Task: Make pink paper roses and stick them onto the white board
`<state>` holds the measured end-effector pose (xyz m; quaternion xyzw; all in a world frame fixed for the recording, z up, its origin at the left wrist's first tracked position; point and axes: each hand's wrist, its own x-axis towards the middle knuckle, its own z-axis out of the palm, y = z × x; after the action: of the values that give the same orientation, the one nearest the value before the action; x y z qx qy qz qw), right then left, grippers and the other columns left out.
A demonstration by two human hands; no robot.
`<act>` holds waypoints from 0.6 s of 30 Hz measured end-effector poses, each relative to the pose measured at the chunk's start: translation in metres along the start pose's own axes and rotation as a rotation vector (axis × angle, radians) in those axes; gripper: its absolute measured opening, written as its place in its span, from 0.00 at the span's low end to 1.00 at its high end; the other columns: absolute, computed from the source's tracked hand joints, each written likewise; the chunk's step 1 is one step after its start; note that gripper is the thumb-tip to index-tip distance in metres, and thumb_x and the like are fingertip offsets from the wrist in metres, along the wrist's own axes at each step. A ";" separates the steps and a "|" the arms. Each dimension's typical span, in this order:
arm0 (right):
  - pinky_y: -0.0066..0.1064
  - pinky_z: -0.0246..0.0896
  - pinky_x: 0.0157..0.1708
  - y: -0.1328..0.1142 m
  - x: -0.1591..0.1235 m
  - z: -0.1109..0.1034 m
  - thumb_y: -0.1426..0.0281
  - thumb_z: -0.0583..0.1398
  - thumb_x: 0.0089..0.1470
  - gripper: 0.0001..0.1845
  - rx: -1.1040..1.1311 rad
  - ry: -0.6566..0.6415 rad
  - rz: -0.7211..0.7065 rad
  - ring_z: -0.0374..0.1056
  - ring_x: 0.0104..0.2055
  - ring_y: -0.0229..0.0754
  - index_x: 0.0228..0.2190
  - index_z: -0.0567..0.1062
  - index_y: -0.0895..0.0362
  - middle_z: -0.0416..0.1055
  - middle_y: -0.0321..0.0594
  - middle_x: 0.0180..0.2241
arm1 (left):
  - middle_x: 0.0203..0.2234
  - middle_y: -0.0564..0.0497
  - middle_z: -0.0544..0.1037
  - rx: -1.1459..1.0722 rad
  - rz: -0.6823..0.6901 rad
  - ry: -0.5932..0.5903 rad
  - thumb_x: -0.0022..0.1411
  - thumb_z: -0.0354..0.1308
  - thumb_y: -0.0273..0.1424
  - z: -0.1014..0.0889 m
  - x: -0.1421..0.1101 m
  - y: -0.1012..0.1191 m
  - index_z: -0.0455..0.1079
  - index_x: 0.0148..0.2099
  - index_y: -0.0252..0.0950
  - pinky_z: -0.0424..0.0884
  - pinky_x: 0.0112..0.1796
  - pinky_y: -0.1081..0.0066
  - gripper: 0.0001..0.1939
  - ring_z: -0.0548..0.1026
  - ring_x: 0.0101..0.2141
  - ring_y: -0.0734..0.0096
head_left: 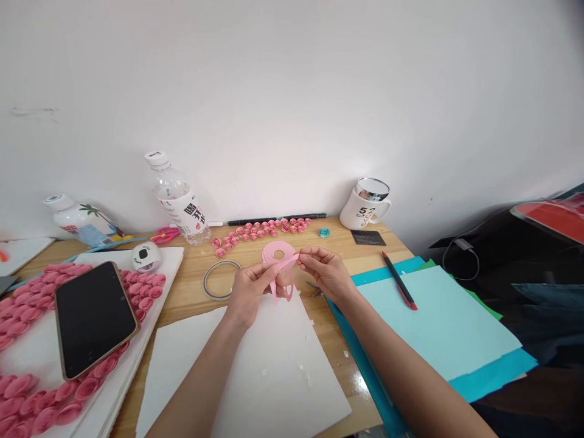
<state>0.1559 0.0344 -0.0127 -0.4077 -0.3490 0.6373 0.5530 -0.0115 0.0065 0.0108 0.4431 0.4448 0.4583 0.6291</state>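
A pink paper strip (288, 263) is pinched between the fingertips of my left hand (252, 291) and my right hand (326, 274). Part of the strip curls down in a loop below my left fingers. Just behind my hands lie flat pink paper rings (270, 248) with a hole in the middle. Beneath both hands is a white board (274, 365) with small paper scraps on it. A grey ring (206, 281), perhaps a tape roll, rests to the left of my left hand. Scissors (314, 290) show partly by my right wrist.
Small pink paper rolls (260, 230) and one teal roll (324, 232) line the back. A plastic bottle (182, 213) and a mug (362, 210) stand near the wall. A phone (95, 319) lies on pink paper flowers at left. Coloured sheets (438, 328) and a pen (399, 281) are right.
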 end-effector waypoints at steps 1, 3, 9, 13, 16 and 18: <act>0.27 0.65 0.32 0.000 0.000 0.000 0.65 0.71 0.31 0.14 -0.008 -0.003 0.000 0.67 0.27 0.33 0.25 0.77 0.57 0.74 0.35 0.24 | 0.17 0.51 0.71 0.003 0.000 0.000 0.52 0.60 0.38 0.000 0.000 0.000 0.69 0.22 0.32 0.65 0.24 0.73 0.14 0.70 0.18 0.75; 0.26 0.63 0.30 0.000 -0.001 -0.001 0.65 0.71 0.32 0.13 -0.031 -0.026 -0.003 0.65 0.25 0.32 0.23 0.76 0.57 0.73 0.34 0.23 | 0.17 0.52 0.71 0.012 0.001 -0.007 0.52 0.60 0.38 0.000 0.000 -0.001 0.68 0.21 0.32 0.65 0.23 0.74 0.15 0.69 0.18 0.75; 0.27 0.63 0.30 0.001 -0.001 0.000 0.65 0.71 0.33 0.12 -0.023 -0.019 -0.035 0.64 0.24 0.31 0.21 0.76 0.56 0.72 0.33 0.22 | 0.17 0.51 0.71 0.017 0.009 -0.041 0.53 0.58 0.38 0.000 0.000 -0.002 0.68 0.22 0.32 0.66 0.25 0.73 0.15 0.70 0.19 0.74; 0.29 0.65 0.39 -0.002 -0.001 0.002 0.65 0.69 0.36 0.10 0.009 -0.049 -0.023 0.69 0.31 0.34 0.23 0.78 0.56 0.76 0.36 0.29 | 0.16 0.52 0.71 -0.005 0.010 -0.022 0.53 0.59 0.38 0.000 0.000 -0.001 0.68 0.21 0.33 0.67 0.25 0.71 0.15 0.70 0.19 0.74; 0.30 0.65 0.42 -0.003 -0.002 0.003 0.67 0.70 0.36 0.11 0.017 -0.062 0.009 0.70 0.33 0.35 0.25 0.78 0.56 0.77 0.38 0.32 | 0.16 0.52 0.71 -0.003 0.015 -0.009 0.53 0.59 0.38 0.000 -0.001 0.001 0.69 0.21 0.33 0.67 0.25 0.72 0.15 0.70 0.19 0.74; 0.28 0.65 0.40 -0.003 -0.001 0.002 0.68 0.70 0.35 0.11 0.024 -0.050 0.018 0.70 0.32 0.34 0.26 0.78 0.57 0.77 0.38 0.32 | 0.16 0.52 0.71 -0.003 0.017 -0.011 0.53 0.58 0.37 0.000 -0.001 0.001 0.68 0.21 0.33 0.67 0.25 0.72 0.15 0.70 0.19 0.74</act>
<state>0.1554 0.0337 -0.0096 -0.3881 -0.3515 0.6563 0.5432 -0.0121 0.0055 0.0116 0.4484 0.4370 0.4617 0.6283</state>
